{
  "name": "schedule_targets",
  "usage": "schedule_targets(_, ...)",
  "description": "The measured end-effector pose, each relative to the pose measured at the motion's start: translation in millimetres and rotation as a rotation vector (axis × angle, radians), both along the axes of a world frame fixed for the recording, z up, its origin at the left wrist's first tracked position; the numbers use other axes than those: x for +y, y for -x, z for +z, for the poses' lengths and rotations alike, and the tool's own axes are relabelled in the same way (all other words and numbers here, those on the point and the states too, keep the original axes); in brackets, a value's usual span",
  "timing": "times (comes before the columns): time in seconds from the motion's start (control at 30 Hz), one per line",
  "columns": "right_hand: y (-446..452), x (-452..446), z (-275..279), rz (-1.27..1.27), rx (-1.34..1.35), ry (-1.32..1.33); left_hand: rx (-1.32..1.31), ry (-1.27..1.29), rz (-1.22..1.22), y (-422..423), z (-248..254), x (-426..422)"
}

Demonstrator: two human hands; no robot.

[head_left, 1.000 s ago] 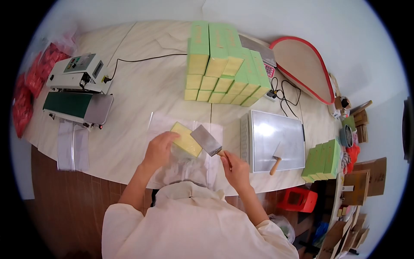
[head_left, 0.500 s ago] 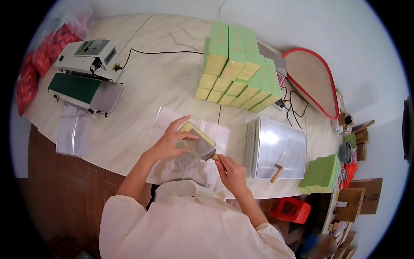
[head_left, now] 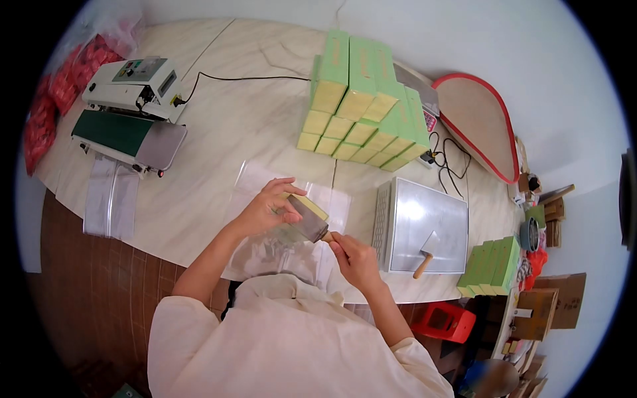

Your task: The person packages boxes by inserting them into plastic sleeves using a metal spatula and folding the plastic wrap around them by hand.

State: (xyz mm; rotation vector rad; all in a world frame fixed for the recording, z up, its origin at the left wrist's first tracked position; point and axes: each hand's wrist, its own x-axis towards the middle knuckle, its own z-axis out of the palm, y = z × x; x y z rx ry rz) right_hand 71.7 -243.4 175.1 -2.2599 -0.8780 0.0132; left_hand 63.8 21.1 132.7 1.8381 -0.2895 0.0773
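My right hand [head_left: 356, 260] is closed round the wooden handle of a scraper [head_left: 310, 227] with a broad grey metal blade. That blade lies against a small pale-yellow box [head_left: 313, 205], covering much of its face. My left hand [head_left: 265, 211] grips the far left end of the box, fingers curled over its edge and thumb near the blade. Beneath both hands, clear plastic bags [head_left: 337, 207] are spread on the table. A second scraper [head_left: 428, 251] with a wooden handle rests on a silver metal case [head_left: 424, 215] to the right.
Green and yellow boxes [head_left: 365, 86] are stacked at the back, with more boxes [head_left: 490, 265] at the right. A sealing machine [head_left: 129, 113] stands at the left, its cable [head_left: 252, 80] crossing the table. A red-rimmed tray [head_left: 474, 119] leans on the wall. A red stool [head_left: 444, 322] stands below.
My left fingers have shifted up and curled more over the box's end. The scraper and box have tilted slightly, and my right hand has moved up a little. The view has shifted slightly.
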Motion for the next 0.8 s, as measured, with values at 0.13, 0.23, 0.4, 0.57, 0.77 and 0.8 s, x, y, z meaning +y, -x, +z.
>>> schedule_targets(0.13,7,0,0,0.010,0.022,-0.018,0.027,-0.014,0.014,-6,-4,-2)
schedule_targets(0.23,10,-1,-2,0.018,0.003,-0.008,0.034,-0.091,-0.022,-11,-2,-1)
schedule_targets(0.4,11,-12,-3,0.015,0.006,0.036,0.067,-0.207,-0.069,-23,8,0)
schedule_targets(0.57,18,-52,6,-0.065,0.020,-0.035,0.141,-0.279,-0.120,-40,14,4)
schedule_targets(0.77,20,-82,24,-0.139,0.186,0.020,0.190,-0.355,-0.201,-51,18,5)
schedule_targets(0.8,20,-79,23,-0.142,0.185,0.019,0.206,-0.321,-0.199,-52,18,4)
